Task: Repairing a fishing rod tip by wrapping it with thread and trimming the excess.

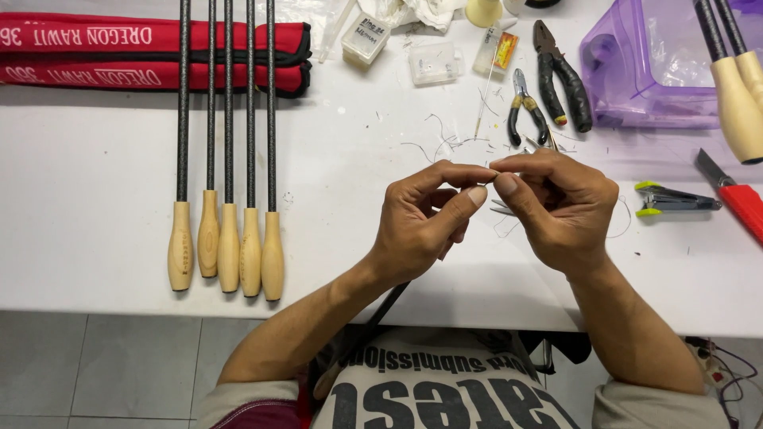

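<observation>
Seen from above, a person's left hand (pixel 421 222) and right hand (pixel 556 202) meet over a white table (pixel 95 159), thumbs and forefingers pinched together at one spot; whatever they grip is too small to make out. Five dark rods with pale wooden handles (pixel 226 246) lie side by side well to the left, two pliers (pixel 548 87) beyond the hands, and a small green-tipped clipper (pixel 671 199) just right

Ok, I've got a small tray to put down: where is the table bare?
Bare white table lies left of the five wooden-handled rods, below the red cases. A second patch lies between the rods and the left hand. Behind the hands, around the pliers, is crowded.
</observation>
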